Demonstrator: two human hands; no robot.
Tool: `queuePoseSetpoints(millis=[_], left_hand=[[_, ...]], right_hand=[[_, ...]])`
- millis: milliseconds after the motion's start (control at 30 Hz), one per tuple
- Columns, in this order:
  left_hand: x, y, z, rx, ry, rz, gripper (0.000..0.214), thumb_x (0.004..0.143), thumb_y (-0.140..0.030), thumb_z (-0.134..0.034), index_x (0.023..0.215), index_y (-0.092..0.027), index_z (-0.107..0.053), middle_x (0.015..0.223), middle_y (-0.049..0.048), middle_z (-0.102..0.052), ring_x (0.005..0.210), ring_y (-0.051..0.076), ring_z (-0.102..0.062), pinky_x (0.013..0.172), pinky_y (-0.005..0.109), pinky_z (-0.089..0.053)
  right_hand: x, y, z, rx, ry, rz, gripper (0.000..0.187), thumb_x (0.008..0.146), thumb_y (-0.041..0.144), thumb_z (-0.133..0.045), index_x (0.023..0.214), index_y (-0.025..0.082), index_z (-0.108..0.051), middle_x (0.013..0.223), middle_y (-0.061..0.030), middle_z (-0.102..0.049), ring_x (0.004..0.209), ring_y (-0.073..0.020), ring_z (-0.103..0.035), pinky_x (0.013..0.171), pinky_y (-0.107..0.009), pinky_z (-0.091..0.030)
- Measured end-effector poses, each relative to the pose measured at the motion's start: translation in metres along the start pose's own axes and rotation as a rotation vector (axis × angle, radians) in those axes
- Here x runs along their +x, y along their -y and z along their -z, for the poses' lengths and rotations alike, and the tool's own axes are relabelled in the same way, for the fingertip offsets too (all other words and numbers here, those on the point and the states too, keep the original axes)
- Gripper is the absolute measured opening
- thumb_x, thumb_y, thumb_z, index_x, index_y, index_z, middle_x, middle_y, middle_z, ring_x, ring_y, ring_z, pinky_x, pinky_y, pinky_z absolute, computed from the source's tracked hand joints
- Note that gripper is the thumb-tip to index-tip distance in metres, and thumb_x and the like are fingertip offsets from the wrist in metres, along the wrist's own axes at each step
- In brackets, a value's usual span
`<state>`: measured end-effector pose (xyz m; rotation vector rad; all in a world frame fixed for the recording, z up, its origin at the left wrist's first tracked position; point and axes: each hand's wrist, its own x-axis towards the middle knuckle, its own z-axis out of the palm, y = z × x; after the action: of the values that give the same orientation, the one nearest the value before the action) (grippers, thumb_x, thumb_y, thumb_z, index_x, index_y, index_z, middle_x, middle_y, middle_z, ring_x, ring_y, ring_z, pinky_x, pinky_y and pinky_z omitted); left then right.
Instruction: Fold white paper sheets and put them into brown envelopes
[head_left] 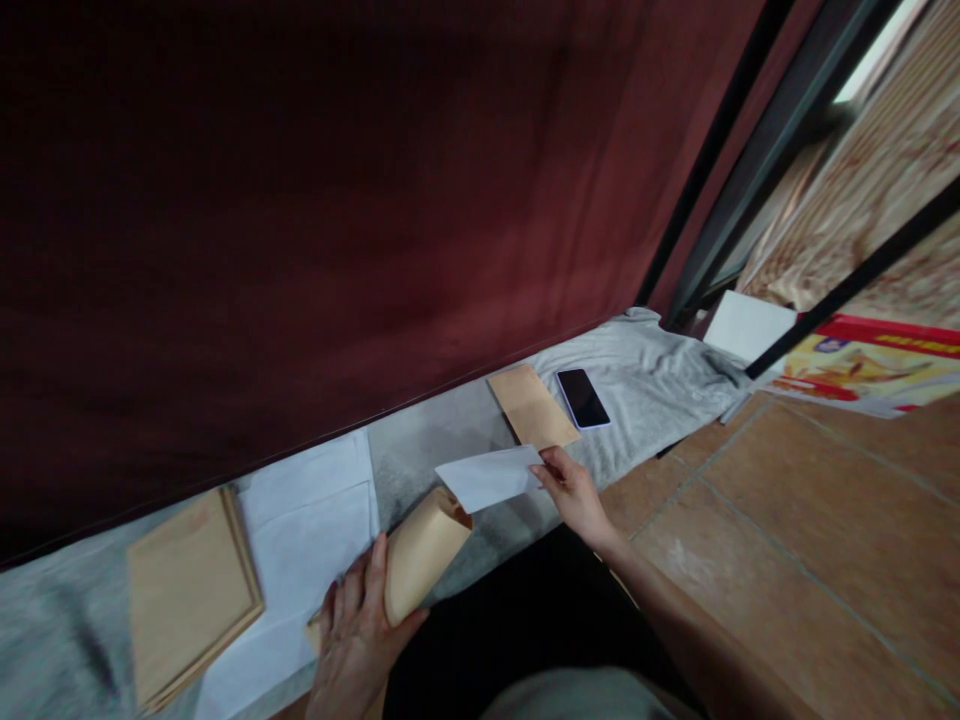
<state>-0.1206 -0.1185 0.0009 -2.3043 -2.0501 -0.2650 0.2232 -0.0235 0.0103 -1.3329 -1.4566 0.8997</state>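
My left hand (360, 615) is closed around the lower end of a brown paper envelope (426, 555), thumb on the near side and fingers on the other. The envelope bows out, so its mouth gapes toward the right. Between the thumb and fingers of my right hand (574, 492) is the right end of a folded white paper (487, 478). Its left end hovers by the envelope's mouth; whether they touch, I cannot tell. Beyond the right hand, another brown envelope (531, 405) lies flat beside a dark-screened phone (583, 398).
A stack of brown envelopes (187, 595) rests at the left, partly over white sheets (311, 520). Grey cloth (645, 365) covers the narrow surface, backed by a dark red panel (337, 270). Rightward are a black bar (862, 268), a colourful printed box (870, 365) and tiled floor (795, 500).
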Motion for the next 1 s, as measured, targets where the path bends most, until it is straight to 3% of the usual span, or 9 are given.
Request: queuePoseSetpoints(millis=[167,367,500,667,867,1000], left_hand=[[-0.001,-0.002,0.0,-0.008,-0.027,-0.012,0.101,0.08,-0.04,-0.065,0.16,-0.02,-0.008,0.14,0.0163,-0.049,0.13,0.035,-0.048,0.115,0.055,-0.03],[-0.001,-0.005,0.001,0.01,-0.049,-0.022,0.099,0.079,-0.036,-0.065,0.16,-0.018,-0.012,0.143,0.0182,-0.047,0.132,0.036,-0.047,0.118,0.058,-0.021],[0.001,-0.008,0.004,0.0,-0.059,-0.049,0.099,0.078,-0.034,-0.067,0.16,-0.019,-0.013,0.143,0.018,-0.048,0.133,0.036,-0.045,0.119,0.059,-0.019],[0.011,-0.015,0.005,-0.032,-0.07,-0.078,0.099,0.079,-0.034,-0.068,0.16,-0.021,-0.011,0.146,0.0177,-0.045,0.138,0.035,-0.041,0.119,0.058,-0.019],[0.028,-0.026,0.001,-0.022,-0.094,-0.145,0.1,0.079,-0.04,-0.069,0.159,-0.018,-0.013,0.145,0.0201,-0.045,0.137,0.037,-0.041,0.119,0.057,-0.019],[0.033,-0.031,-0.001,-0.02,-0.096,-0.182,0.097,0.081,-0.039,-0.068,0.159,-0.018,-0.014,0.145,0.0207,-0.045,0.137,0.036,-0.042,0.119,0.057,-0.019]], right_hand=[[-0.002,0.005,-0.001,-0.087,0.129,0.009,0.018,0.095,0.038,-0.052,0.09,0.023,-0.06,0.079,-0.0005,-0.063,0.073,-0.0183,-0.061,0.067,-0.029,-0.046],[0.013,0.015,0.017,-0.181,0.287,0.02,0.015,0.09,0.028,-0.054,0.077,0.022,-0.058,0.068,0.0024,-0.057,0.068,-0.0164,-0.059,0.062,-0.025,-0.038],[0.018,0.011,0.018,-0.149,0.321,-0.001,0.015,0.085,0.025,-0.056,0.07,0.021,-0.055,0.064,0.0042,-0.052,0.062,-0.0141,-0.053,0.058,-0.024,-0.034],[0.006,0.005,-0.011,-0.096,0.312,-0.032,0.018,0.088,0.026,-0.058,0.07,0.02,-0.058,0.066,0.0034,-0.054,0.062,-0.0132,-0.052,0.057,-0.023,-0.037],[-0.01,0.017,-0.049,-0.081,0.275,-0.007,0.017,0.091,0.023,-0.061,0.077,0.021,-0.07,0.108,-0.0044,-0.067,0.096,-0.0171,-0.065,0.084,-0.027,-0.051],[-0.011,0.014,-0.063,-0.136,0.3,-0.059,0.016,0.088,0.015,-0.062,0.078,0.022,-0.072,0.108,-0.0021,-0.07,0.094,-0.0153,-0.068,0.081,-0.023,-0.051]])
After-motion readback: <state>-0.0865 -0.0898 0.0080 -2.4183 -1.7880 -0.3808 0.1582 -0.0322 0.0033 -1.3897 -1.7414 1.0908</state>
